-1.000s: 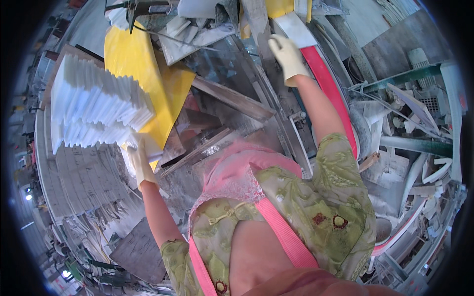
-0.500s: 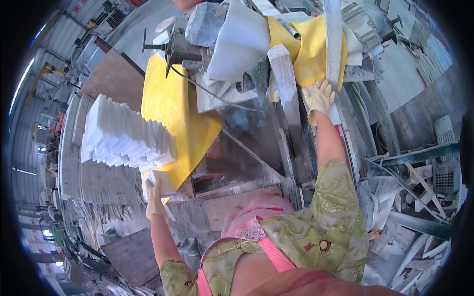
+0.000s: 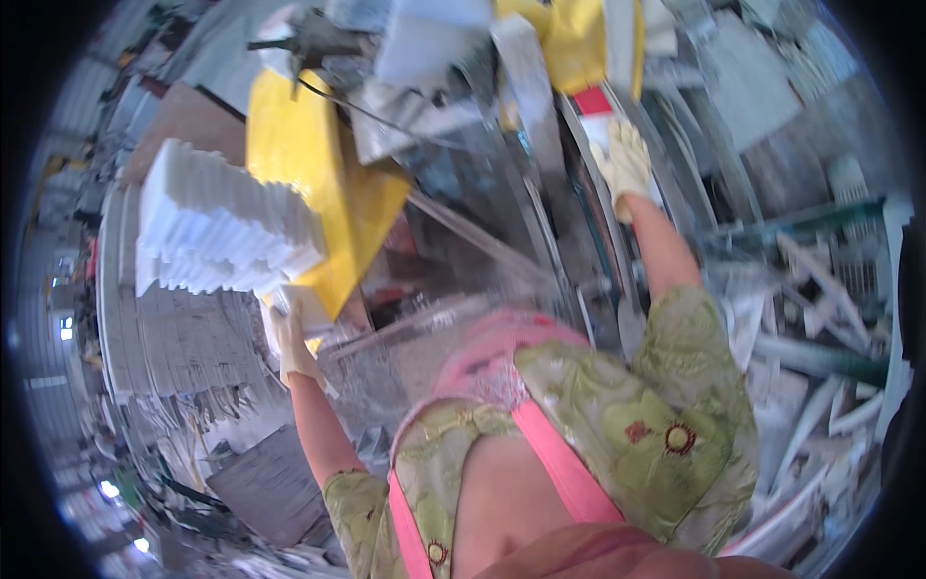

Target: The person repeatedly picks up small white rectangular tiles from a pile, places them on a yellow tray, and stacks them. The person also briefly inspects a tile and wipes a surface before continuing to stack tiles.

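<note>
Both my hands wear cream rubber gloves. My left hand [image 3: 292, 340] grips a small white stone slab [image 3: 307, 307] at the near end of a long row of similar slabs. That row of upright white slabs [image 3: 217, 217] leans together beside a yellow sheet [image 3: 313, 193]. My right hand [image 3: 625, 166] lies with its fingers stretched out over a narrow track to the right. Under and beyond its fingertips a white piece [image 3: 596, 128] shows, with a red patch [image 3: 591, 100] behind it. The hand covers most of what lies beneath.
A worn upright post [image 3: 531, 82] stands left of the track. A second yellow sheet [image 3: 569, 43] hangs at the far end. A dark cable [image 3: 357, 101] and a metal clamp-like part [image 3: 318, 43] are at the far left. Offcuts and a green bar [image 3: 801, 224] crowd the right.
My right hand has drawn back toward me along the track, out from under the far yellow sheet, uncovering the red patch. My left hand stays at the slab. The whole view has shifted.
</note>
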`<state>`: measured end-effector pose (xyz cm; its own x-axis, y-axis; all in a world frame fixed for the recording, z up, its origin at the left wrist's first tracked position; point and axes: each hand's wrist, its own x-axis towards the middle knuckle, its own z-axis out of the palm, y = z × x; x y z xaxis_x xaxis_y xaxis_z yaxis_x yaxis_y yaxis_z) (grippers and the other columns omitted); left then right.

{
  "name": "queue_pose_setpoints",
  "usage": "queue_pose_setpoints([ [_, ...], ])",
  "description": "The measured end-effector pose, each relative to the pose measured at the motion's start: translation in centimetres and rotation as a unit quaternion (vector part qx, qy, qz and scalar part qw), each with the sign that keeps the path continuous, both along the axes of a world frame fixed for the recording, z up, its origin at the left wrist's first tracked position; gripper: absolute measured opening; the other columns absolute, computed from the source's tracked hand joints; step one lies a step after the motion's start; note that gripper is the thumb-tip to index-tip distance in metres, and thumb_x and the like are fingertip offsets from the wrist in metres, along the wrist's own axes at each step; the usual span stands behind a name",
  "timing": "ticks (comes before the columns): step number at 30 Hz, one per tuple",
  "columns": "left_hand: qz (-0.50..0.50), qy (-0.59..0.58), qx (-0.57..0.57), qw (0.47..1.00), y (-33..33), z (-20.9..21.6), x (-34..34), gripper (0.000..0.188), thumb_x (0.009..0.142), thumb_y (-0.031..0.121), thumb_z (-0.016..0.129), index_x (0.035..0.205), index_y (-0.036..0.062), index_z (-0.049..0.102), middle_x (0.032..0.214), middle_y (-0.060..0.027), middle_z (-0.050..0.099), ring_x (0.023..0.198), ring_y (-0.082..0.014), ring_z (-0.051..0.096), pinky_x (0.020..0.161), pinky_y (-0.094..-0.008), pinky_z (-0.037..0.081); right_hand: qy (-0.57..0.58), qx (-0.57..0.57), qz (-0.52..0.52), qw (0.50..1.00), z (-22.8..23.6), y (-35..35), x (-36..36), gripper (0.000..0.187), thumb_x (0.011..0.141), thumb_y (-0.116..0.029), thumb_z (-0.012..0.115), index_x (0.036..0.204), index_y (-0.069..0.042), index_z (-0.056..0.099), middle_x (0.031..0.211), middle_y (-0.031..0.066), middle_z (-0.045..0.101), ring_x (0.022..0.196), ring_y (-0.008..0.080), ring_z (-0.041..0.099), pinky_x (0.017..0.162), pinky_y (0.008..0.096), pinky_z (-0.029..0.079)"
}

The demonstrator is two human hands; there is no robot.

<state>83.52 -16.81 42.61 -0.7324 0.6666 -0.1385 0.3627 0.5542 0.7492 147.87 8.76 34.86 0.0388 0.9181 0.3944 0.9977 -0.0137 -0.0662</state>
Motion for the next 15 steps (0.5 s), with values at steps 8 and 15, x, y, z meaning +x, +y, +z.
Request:
queue_pose_setpoints([
  [8,-0.024,-0.041,0.023,0.999,-0.2,4.0,4.7,0.061,0.091,0.030,0.070,0.140,-0.0014,0.049,0.129,-0.0162,0.060,0.112,-0.0267,0.062,0.097,-0.0385,0.049,0.065,-0.129,0.023,0.989,0.9,-7.2,2.3,0.065,0.099,-0.047,0.054,0.152,-0.009,0.046,0.159,0.0191,0.039,0.149,0.0356,0.035,0.123,0.0415,0.026],
  [15,-0.046,-0.086,0.071,0.993,-0.3,3.2,4.1,0.061,0.092,0.031,0.068,0.137,-0.0044,0.048,0.125,-0.0188,0.061,0.109,-0.0280,0.064,0.095,-0.0399,0.050,0.093,-0.208,0.143,0.963,6.3,-13.7,7.7,0.073,0.088,-0.026,0.072,0.152,-0.009,0.044,0.164,0.0163,0.033,0.152,0.0317,0.030,0.121,0.0394,0.032],
])
